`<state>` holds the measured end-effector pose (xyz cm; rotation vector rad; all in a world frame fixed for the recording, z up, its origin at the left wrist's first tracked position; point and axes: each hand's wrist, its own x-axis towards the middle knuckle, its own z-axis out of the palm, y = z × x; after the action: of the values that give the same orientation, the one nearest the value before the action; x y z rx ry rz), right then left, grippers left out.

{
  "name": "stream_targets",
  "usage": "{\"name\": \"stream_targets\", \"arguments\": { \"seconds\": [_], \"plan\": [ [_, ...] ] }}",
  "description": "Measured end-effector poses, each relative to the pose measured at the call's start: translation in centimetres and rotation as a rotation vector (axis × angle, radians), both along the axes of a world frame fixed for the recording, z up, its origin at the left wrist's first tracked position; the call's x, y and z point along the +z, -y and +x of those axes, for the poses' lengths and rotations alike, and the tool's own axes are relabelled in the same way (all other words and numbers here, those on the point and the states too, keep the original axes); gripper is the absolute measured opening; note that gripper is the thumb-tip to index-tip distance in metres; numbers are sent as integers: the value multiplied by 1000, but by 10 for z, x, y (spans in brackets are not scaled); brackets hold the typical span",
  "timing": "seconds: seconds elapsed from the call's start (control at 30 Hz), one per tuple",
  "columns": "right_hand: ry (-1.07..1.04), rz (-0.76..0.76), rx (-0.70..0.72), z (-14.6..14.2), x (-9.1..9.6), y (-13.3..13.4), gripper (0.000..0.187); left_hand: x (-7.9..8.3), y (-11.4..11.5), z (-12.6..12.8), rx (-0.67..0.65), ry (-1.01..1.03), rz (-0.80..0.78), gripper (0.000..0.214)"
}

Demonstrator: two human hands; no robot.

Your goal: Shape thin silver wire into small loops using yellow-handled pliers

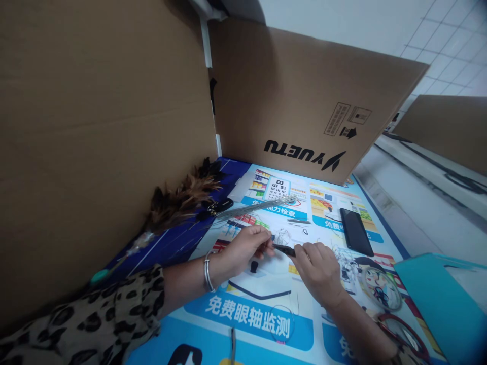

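My right hand [317, 268] is closed around dark pliers [283, 250], whose narrow tip points left. My left hand [253, 244], with silver bangles at the wrist, is closed in a pinch right at that tip; whatever it holds is too small to make out. Just beyond the hands lies a loose tangle of thin wire [282, 236]. A bundle of long straight silvery wires [262, 204] stretches across the printed table cover farther back. Short dark pieces [299, 221] rest between the bundle and my right hand.
Brown cardboard panels [304, 96] wall the left and back. Brown feathers [182, 195] lie along the left panel. At right are a black phone [356, 231], a round clear dish [381, 288], a red-rimmed object [405, 334] and a teal box [433, 299]. A thin grey rod [233, 344] lies in front.
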<state>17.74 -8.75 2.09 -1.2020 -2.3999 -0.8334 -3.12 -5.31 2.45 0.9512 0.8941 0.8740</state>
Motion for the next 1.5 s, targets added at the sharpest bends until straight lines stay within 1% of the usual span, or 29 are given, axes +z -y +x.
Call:
{"name": "stream_targets", "arguments": {
  "seconds": [0.17,0.3,0.9,1.13,1.3,1.5],
  "plan": [
    [20,-9,-14,0,0,0,16,2,0,1,27,54,-21,23],
    [7,-14,-17,0,0,0,15,2,1,2,45,70,2,22],
    [-9,-14,8,0,0,-1,15,3,-2,0,10,83,-4,24],
    [-8,-19,15,-1,0,0,14,8,0,0,-1,34,9,25],
    [-11,-31,16,-2,2,0,13,7,1,0,15,-5,53,24],
    [-39,-92,16,-4,2,0,14,7,1,1,40,-40,113,22]
  ]
}}
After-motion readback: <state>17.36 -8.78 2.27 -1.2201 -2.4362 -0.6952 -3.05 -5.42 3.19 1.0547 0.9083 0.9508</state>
